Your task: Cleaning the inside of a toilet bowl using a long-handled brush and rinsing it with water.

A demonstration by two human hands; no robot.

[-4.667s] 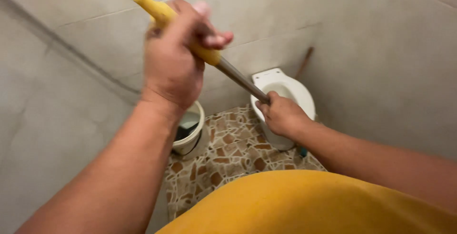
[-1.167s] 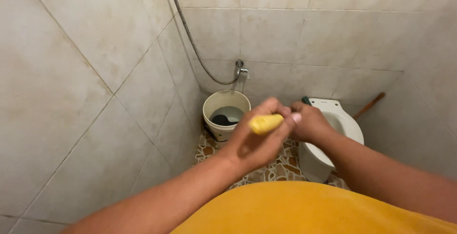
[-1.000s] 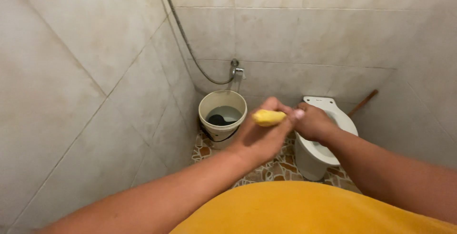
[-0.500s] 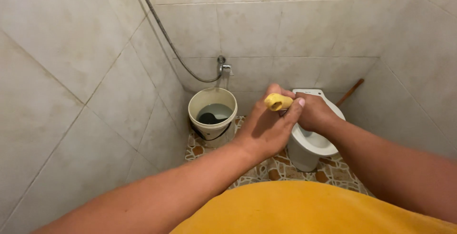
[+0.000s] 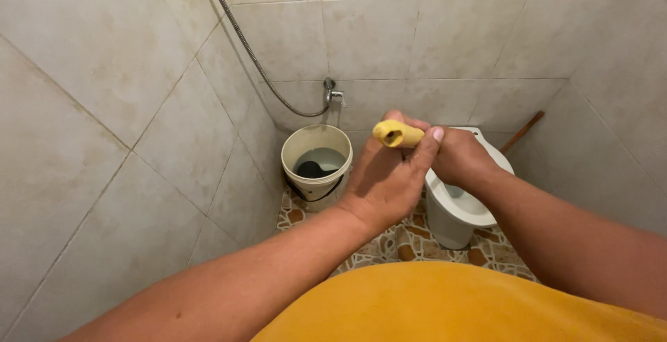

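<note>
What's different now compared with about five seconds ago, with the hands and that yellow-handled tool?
The yellow handle has come down from high and slanted to pointing nearly at the camera. The right hand has slid up the shaft to meet the left hand. Both hands still grip it. The bucket and toilet have stayed put.

One camera, worn on my head, tilted down and forward over my yellow shirt (image 5: 445, 307). It sits close above my two-handed grip, facing the tiled corner: bucket (image 5: 316, 165) left of it, toilet (image 5: 462, 206) just beyond.
</note>
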